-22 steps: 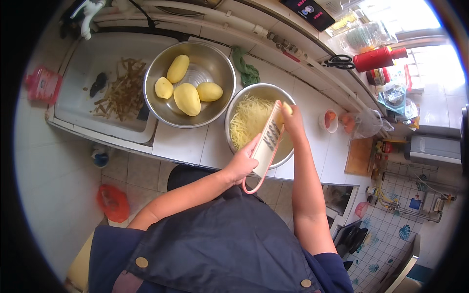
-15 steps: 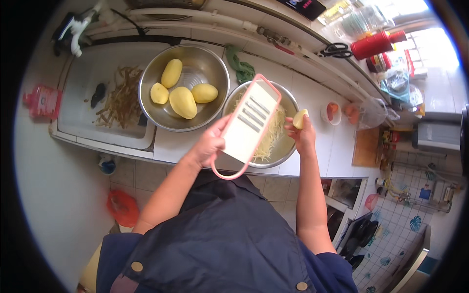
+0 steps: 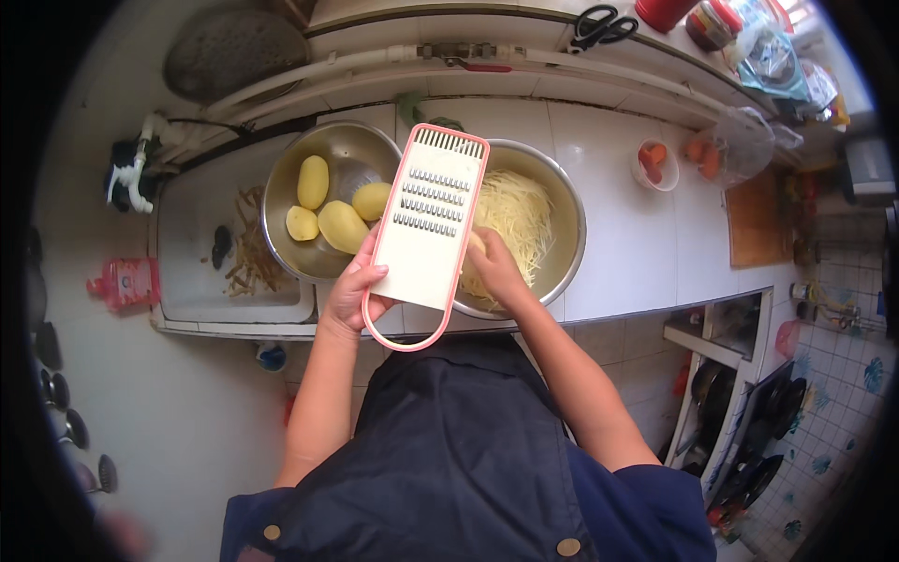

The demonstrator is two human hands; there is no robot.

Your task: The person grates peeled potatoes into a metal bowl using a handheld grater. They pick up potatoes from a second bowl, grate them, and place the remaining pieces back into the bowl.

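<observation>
Grater (image 3: pixel 429 206), white with a pink rim and looped handle, is held up in front of the dark apron (image 3: pixel 459 440), its toothed face toward the camera and its handle end nearest the wearer. The left hand (image 3: pixel 354 288) grips its left edge, thumb on the face and fingers behind. The right hand (image 3: pixel 501 269) is beside the opposite edge, fingers curled in around a pale potato piece (image 3: pixel 478 243), mostly hidden. Below it, a steel bowl (image 3: pixel 573 211) holds pale yellow shreds (image 3: pixel 517 208). Left of this, partly behind the grater, another metal bowl (image 3: pixel 279 195) holds four peeled potatoes (image 3: pixel 343 228). Farther left, brown peelings (image 3: pixel 251 260) lie in the sink (image 3: pixel 192 292). Toward the back, a small white bowl (image 3: pixel 646 178) of orange pieces sits near a clear plastic bag (image 3: pixel 746 150). Beyond, a red-handled valve (image 3: pixel 487 66) sits on the wall pipe, and black-handled scissors (image 3: pixel 604 29) lie on the ledge.
</observation>
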